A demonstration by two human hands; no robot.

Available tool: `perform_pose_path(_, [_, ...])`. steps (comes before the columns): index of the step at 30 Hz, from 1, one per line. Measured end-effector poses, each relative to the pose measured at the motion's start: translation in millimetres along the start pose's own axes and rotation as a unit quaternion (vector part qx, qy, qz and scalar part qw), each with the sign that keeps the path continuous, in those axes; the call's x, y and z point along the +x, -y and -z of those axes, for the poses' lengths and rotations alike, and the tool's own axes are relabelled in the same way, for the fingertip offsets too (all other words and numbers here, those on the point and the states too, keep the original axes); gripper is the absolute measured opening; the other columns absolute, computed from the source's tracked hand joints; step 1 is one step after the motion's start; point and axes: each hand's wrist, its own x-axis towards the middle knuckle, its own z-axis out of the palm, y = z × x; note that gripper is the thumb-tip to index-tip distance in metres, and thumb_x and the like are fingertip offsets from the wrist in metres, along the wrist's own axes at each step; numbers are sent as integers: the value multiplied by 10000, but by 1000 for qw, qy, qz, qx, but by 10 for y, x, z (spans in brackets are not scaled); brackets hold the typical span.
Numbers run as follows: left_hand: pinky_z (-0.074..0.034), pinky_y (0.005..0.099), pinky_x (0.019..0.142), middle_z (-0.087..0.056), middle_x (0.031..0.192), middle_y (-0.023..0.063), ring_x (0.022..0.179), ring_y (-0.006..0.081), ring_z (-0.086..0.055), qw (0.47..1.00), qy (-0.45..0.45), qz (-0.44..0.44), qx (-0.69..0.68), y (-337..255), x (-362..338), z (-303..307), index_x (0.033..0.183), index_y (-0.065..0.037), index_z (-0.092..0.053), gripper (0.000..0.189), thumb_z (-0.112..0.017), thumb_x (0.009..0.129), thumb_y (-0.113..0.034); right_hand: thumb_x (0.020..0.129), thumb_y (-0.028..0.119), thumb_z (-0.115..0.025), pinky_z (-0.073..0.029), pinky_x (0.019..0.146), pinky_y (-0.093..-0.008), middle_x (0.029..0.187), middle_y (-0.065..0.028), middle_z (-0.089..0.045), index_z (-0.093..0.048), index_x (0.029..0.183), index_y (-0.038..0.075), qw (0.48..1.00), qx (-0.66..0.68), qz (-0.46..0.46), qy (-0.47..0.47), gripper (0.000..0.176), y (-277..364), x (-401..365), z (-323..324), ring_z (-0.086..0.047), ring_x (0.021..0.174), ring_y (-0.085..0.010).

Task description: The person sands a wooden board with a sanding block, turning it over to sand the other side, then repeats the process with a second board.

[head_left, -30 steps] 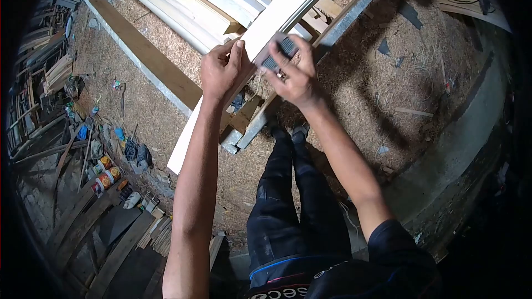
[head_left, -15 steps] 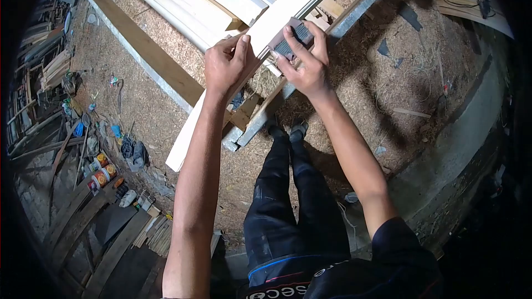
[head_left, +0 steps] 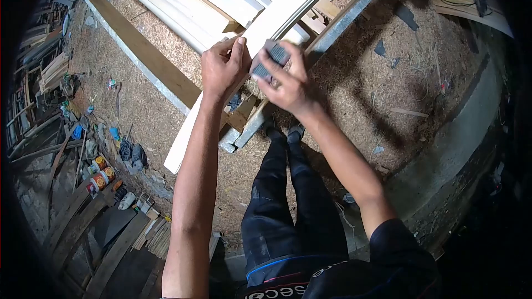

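along the grooved edge of the long pale wooden board [head_left: 277, 14], the right hand [head_left: 288, 86], fingers spread, grips a dark ribbed grey block [head_left: 270, 58], while the left hand [head_left: 223, 69], wrist straight, pinches the board's opposite edge.

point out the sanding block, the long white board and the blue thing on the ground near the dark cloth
sanding block [head_left: 279, 53]: head view, ridged back
white board [head_left: 183, 145]: head view, lower end
blue thing [head_left: 114, 133]: head view, middle
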Motion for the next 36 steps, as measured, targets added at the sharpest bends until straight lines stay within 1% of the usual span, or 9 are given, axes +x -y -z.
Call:
perform_pose_path(2, [-530,291,693,-747,807,134,742,110,-659,999,34,24,20,-79,-20,42,1162,24,-721,389,-632,992,-314,683,146,-891,-463,1036,-478,1325,-204,-474,-520,1472,241,997,-61,12,55,876,160,101,192,-514,1202,-338])
perform_pose_path(10, [-524,291,671,-731,759,122,702,104,-648,1000,16,5,15,9,12,6,1140,22,-731,392,-638,984,-326,722,156,-879,-503,1024,-447,1372,-224,-433,-517,1473,268,999,-12,-27,-22,841,-324,247,229,-511,1210,-343])
perform_pose_path(12, [-547,350,653,-724,811,194,694,218,-715,1000,12,21,21,-67,-14,17,1092,-6,-751,343,-647,972,-310,715,153,-879,-487,1039,-457,1347,-209,-461,-527,1467,266,999,-25,26,18,838,-151,119,135,-517,1209,-339])
perform_pose_path(19, [-552,339,664,-737,820,191,707,218,-722,998,28,29,54,-91,-18,55,1107,-6,-747,356,-639,976,-318,721,226,-877,-398,1042,-495,1348,-152,-538,-632,1375,226,994,-92,-40,-31,698,-210,231,221,-472,1235,-321])
perform_pose_path(26, [-560,351,664,-735,801,208,697,225,-723,999,4,9,35,10,-7,7,1085,-1,-755,368,-651,970,-335,813,154,-811,-404,1086,-502,1475,-221,-429,-496,1486,141,990,-108,-95,-1,743,-14,238,268,-443,1330,-384])
perform_pose_path(28, [-561,354,663,-736,806,212,696,232,-725,999,9,11,43,-24,0,24,1076,5,-755,374,-656,968,-339,823,36,-773,-380,1138,-518,1531,-270,-335,-327,1562,101,951,175,-228,-117,865,68,254,159,-425,1359,-409])
perform_pose_path(29, [-561,354,659,-736,809,214,693,237,-725,999,6,9,34,-36,-3,19,1069,7,-757,377,-658,966,-342,818,-28,-747,-431,1118,-496,1501,-280,-331,-216,1577,67,955,133,-238,-112,932,102,246,152,-451,1323,-405])
perform_pose_path(34, [-555,354,640,-735,820,226,685,242,-724,999,0,-11,33,49,7,7,1078,11,-753,375,-661,962,-333,795,-57,-746,-554,980,-405,1417,-231,-394,-294,1540,69,935,170,-300,-89,880,136,171,86,-542,1236,-318])
perform_pose_path(36, [-552,355,636,-735,822,226,688,240,-724,1000,3,-15,22,73,10,7,1088,10,-750,371,-658,964,-327,799,-66,-742,-569,964,-395,1429,-223,-409,-268,1546,78,884,243,-382,-118,895,259,147,10,-550,1235,-304])
